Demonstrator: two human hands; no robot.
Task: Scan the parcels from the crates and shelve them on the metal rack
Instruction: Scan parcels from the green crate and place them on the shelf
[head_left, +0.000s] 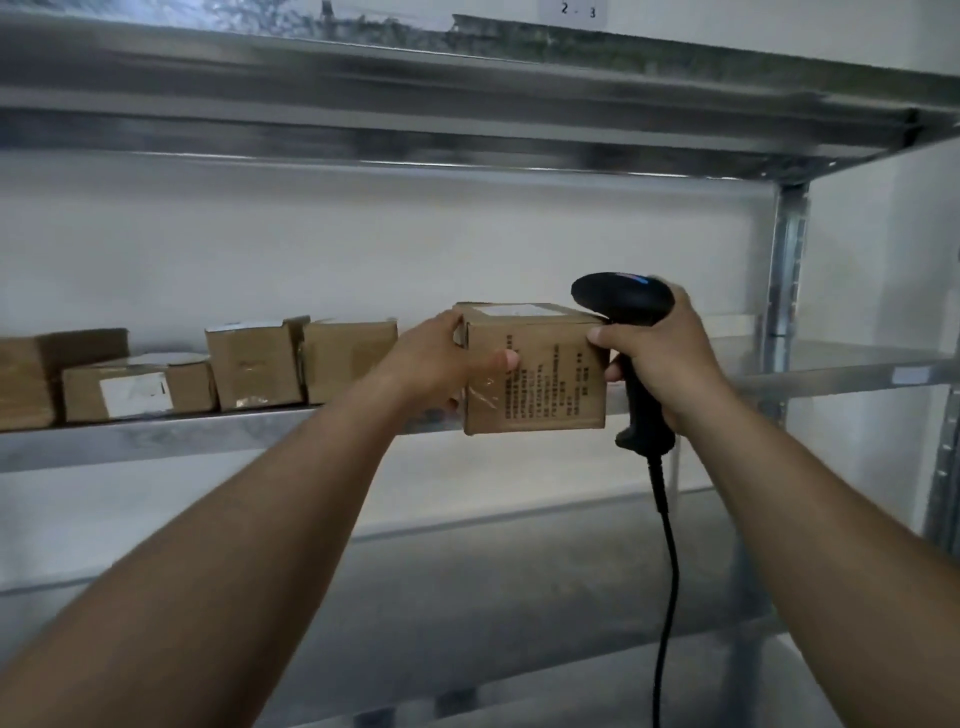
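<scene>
Metal rack (467, 104): galvanised steel and fills the view. One shelf runs overhead, a middle shelf (208, 436) sits at hand height, and a lower one lies beneath the arms. An upright post (787, 270) stands at the right.
Wall: pale and plain behind the shelves.
Shelved parcels: a row of brown cardboard boxes stands on the left half of the middle shelf. It starts with a box cut off by the frame edge (26, 379), then a low flat box with a white label (135, 389), a taller box (254, 364) and another box (348, 358) just beside it.
Held parcel (545, 374): a brown taped carton with dark print on its near face and a white label on top. It is held up between both hands, in front of the middle shelf's front lip and to the right of the row.
Left hand (441, 364): grips the parcel's left side, with the thumb laid across the near face and the fingers curled round behind.
Right hand (670, 353): its fingers wrap the scanner's handle, and one fingertip touches the parcel's upper right corner.
Scanner (623, 296): black and pistol-shaped, with its head just above and behind the parcel's right top edge.
Cable (670, 571): black, hanging from the handle down out of view.
Shelf tag (574, 10): white, reads "2 - 3", on the wall at the top edge.
</scene>
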